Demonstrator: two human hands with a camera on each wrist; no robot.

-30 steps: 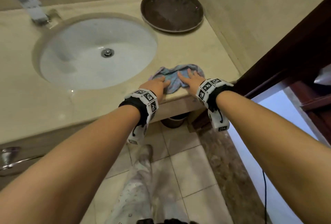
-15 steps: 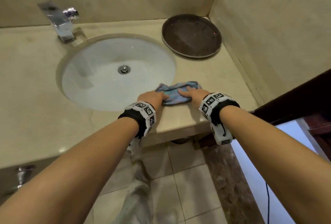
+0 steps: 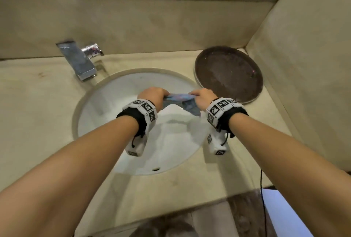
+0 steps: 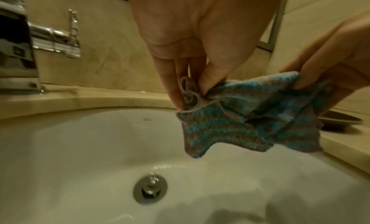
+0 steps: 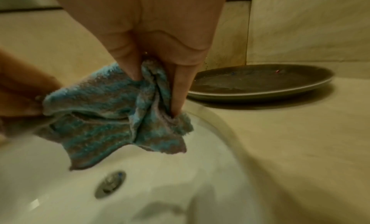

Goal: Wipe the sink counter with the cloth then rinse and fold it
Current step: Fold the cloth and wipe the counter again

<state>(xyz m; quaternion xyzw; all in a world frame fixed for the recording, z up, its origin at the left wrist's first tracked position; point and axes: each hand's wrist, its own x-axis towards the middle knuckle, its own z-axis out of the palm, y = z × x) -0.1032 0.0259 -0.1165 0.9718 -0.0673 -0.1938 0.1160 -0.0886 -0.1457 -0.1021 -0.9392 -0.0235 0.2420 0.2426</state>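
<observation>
At the far left the beige stone worktop (image 3: 38, 107) lies bare of the cloth, so I judge the wiping stage to be behind me, though I cannot tell from here how clean the surface is. Next along stands the square chrome tap (image 3: 76, 60), and I see no water coming from its spout, so the rinse looks not yet begun, or at least not running. Below it is the white oval sink basin (image 3: 106, 115) with its metal drain plug (image 4: 150, 189), and my two hands hang over it. My left hand (image 3: 152, 95) is clamped on one end of the small blue-and-grey striped terry cloth (image 3: 180, 100), thumb and fingers (image 4: 172, 85) pinching a bunched corner. The cloth stretches between my hands above the bowl, touching neither basin nor worktop as far as I can tell; its top edge is pulled fairly taut while the rest sags in crumpled folds, with loose corners pointing down towards the drain. It looks soft and limp, and I cannot say whether it is wet. My right hand (image 3: 204, 98) is closed on the other end, fingers (image 5: 180, 91) dug into a gathered wad of fabric. Further right, a round dark brown plate (image 3: 228, 73) sits on the worktop in the corner by the wall. What is left, I think, is rinsing under the tap, squeezing the water out, and folding.
</observation>
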